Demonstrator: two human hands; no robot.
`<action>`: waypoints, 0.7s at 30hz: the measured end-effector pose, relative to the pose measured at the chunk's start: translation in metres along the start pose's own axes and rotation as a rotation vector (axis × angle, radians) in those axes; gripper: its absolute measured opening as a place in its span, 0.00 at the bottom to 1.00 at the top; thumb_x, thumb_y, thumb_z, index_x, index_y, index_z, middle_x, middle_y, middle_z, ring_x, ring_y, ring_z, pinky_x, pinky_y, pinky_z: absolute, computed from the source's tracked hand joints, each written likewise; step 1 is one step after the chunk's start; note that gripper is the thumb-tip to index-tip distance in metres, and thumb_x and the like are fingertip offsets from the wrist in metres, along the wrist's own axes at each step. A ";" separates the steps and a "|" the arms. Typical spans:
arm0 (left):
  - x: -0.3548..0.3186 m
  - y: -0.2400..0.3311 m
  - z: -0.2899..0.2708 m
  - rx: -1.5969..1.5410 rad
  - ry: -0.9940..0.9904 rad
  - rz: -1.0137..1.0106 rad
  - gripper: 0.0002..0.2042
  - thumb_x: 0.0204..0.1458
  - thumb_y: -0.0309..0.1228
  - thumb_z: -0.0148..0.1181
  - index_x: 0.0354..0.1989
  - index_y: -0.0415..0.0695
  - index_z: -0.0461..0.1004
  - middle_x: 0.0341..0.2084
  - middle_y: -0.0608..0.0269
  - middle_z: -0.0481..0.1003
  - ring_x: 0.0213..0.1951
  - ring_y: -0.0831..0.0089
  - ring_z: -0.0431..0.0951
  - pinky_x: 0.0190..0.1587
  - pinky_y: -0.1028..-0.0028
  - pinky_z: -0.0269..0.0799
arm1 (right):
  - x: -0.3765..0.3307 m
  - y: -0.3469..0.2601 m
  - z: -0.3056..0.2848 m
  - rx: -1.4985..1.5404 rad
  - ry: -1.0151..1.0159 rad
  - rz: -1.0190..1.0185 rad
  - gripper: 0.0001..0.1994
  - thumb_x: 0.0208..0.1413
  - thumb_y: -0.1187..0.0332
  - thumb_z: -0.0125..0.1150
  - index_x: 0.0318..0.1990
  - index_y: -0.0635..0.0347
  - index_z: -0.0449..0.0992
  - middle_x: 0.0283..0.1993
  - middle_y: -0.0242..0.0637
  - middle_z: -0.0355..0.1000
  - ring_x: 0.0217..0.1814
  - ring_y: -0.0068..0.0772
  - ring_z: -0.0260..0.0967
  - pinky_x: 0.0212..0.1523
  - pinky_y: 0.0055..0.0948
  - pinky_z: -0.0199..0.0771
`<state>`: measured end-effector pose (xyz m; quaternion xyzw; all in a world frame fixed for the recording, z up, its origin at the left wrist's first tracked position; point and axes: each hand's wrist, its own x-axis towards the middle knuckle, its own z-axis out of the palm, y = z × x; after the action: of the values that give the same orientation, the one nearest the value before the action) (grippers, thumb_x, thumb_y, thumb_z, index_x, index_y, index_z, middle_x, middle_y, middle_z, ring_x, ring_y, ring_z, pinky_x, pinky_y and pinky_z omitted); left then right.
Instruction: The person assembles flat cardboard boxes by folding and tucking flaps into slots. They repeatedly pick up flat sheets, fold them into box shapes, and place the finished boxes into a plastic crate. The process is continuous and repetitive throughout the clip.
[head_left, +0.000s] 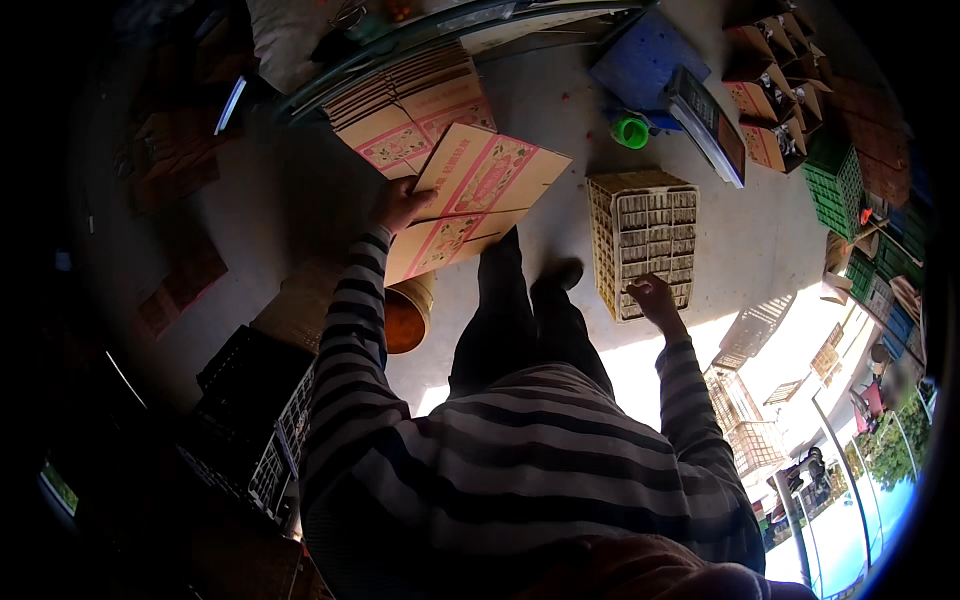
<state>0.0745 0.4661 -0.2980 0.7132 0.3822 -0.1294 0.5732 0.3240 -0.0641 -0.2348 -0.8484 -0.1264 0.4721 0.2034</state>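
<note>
A flattened printed cardboard box (485, 190) is gripped at its left edge by my left hand (400, 204), fingers closed on it. It is tilted, with red and pink flower printing and fold lines across it. Just beyond it leans a stack of similar folded cardboard boxes (420, 105), partly covered by the one I hold. My right hand (655, 301) hangs in the air over the lower edge of a dirty cream plastic crate (645, 215). Its fingers are loosely bent and apart, and I see nothing in them.
An orange-brown bucket (412, 315) stands by my left leg. A green cup-like container (630, 131), a blue board (648, 58) and a scale-like device (708, 125) lie ahead. Open filled cartons (765, 110) and green crates (832, 185) are at right, black crates (262, 400) at left.
</note>
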 end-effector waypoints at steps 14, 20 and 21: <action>-0.088 0.214 0.138 -0.393 0.051 0.165 0.25 0.54 0.40 0.66 0.54 0.35 0.71 0.43 0.57 0.79 0.46 0.67 0.79 0.50 0.67 0.75 | -0.157 0.040 -0.168 0.858 0.204 -0.353 0.20 0.57 0.66 0.65 0.53 0.69 0.72 0.47 0.38 0.76 0.47 0.30 0.72 0.49 0.31 0.74; -0.070 0.228 0.320 0.232 -0.130 0.315 0.27 0.47 0.36 0.68 0.54 0.35 0.71 0.38 0.52 0.81 0.41 0.61 0.81 0.46 0.66 0.76 | -0.197 0.125 -0.174 0.725 0.478 -0.178 0.13 0.59 0.70 0.59 0.48 0.69 0.76 0.41 0.36 0.77 0.42 0.27 0.73 0.43 0.29 0.75; -0.088 0.243 0.350 0.217 -0.280 0.346 0.26 0.48 0.36 0.67 0.53 0.35 0.71 0.36 0.53 0.81 0.41 0.62 0.81 0.46 0.66 0.76 | -0.183 0.136 -0.163 0.545 0.544 -0.086 0.13 0.59 0.69 0.59 0.47 0.69 0.77 0.40 0.37 0.78 0.42 0.27 0.74 0.43 0.30 0.75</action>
<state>0.2731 0.0981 -0.1769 0.8005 0.1554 -0.1672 0.5542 0.3704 -0.2954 -0.0839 -0.8514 0.0269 0.2373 0.4669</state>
